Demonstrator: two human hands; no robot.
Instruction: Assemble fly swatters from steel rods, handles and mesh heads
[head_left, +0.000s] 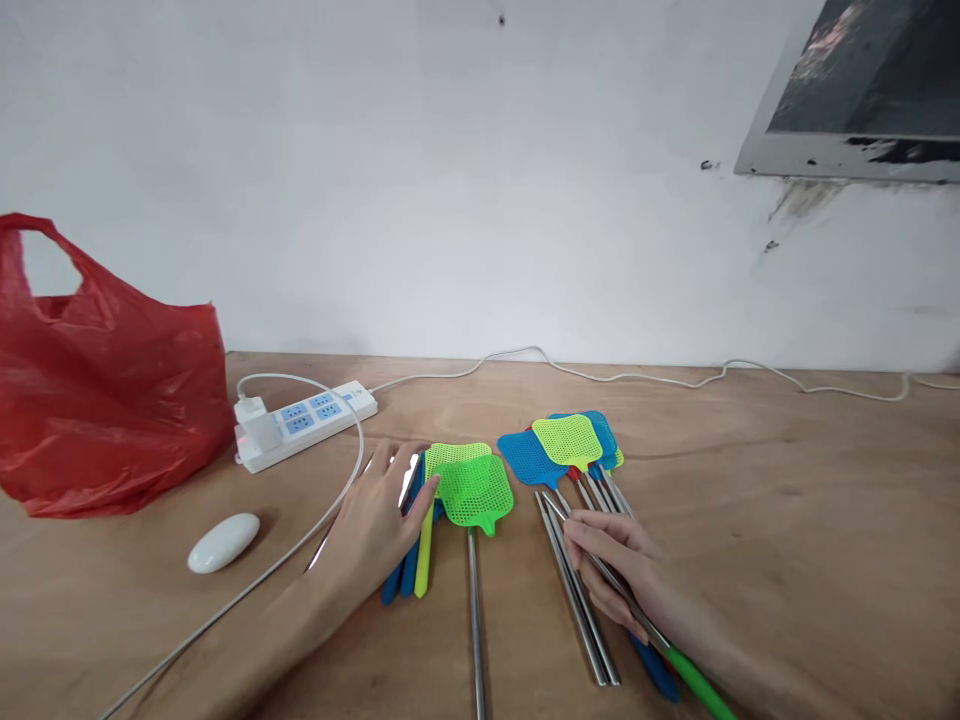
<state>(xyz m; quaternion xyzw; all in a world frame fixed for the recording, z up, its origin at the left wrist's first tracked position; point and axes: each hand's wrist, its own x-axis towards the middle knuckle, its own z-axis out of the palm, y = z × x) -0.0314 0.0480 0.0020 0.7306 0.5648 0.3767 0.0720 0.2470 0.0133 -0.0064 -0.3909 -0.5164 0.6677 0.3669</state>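
Observation:
My left hand (379,525) lies flat with fingers stretched out on a bunch of blue and yellow handles (416,560), its fingertips touching a green fly swatter head (472,487) with a metal rod (475,620). My right hand (619,575) is closed around a metal rod with a green grip (697,685), among several loose metal rods (581,610). Beyond it lies a pile of blue and yellow-green swatter heads (562,445).
A red plastic bag (105,400) stands at the left. A white power strip (304,423) with a plugged cable lies behind my left hand. A white oval object (223,542) rests near the front left. A white cord (637,378) runs along the wall.

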